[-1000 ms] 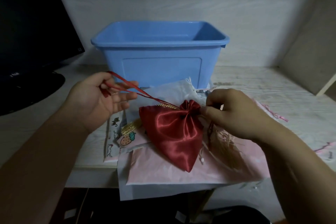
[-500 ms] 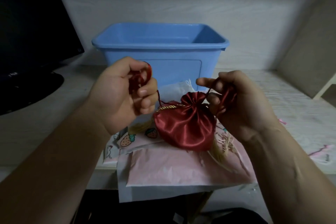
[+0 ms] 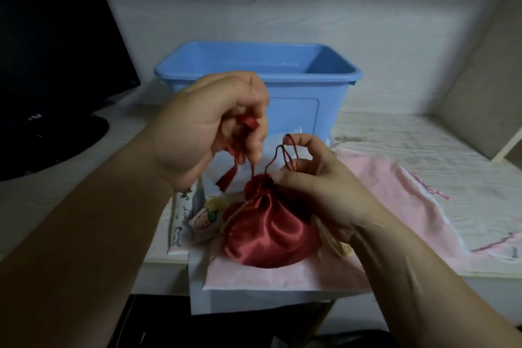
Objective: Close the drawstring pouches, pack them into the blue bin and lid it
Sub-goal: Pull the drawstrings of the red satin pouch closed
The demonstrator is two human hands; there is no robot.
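Table: one, white with faint wood grain, carrying everything here.
Monitor: one, black and flat, far left.
Blue bin: one, smooth plastic, rectangular, rimmed, open-topped; at the table's back, behind both hands.
Pink pouches: flat matte cloth under and right of the red pouch; count unclear.
Red pouch: one, glossy satin, rounded, neck gathered; lying near the table's front edge.
Left hand: grip curled tight round the bunched red drawstring, raised before the bin.
Right hand: curled forefinger hooks a drawstring loop; thumb at the pouch's neck.
Printed pouches: two, small and pale: strawberry and animal figures.
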